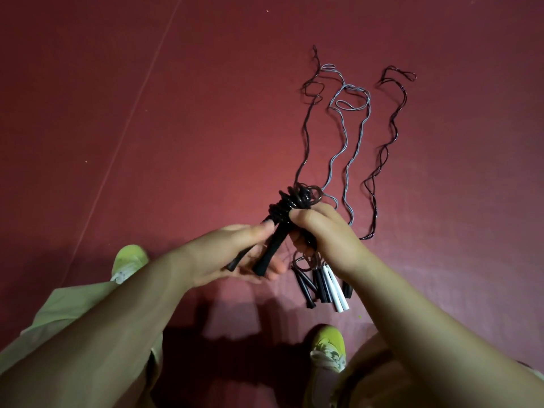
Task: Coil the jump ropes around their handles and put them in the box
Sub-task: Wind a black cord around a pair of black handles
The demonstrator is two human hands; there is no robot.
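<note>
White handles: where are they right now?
Head view, lower centre-right: the white handles lie on the red floor, beside black handles, under the right hand.

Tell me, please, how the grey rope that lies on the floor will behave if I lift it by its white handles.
The grey rope lies in thin wavy loops, so it will probably hang limp and swing. It crosses a dark rope near the handles, so they may snag. The white handles look stiff and smooth, perhaps slippery.
</note>
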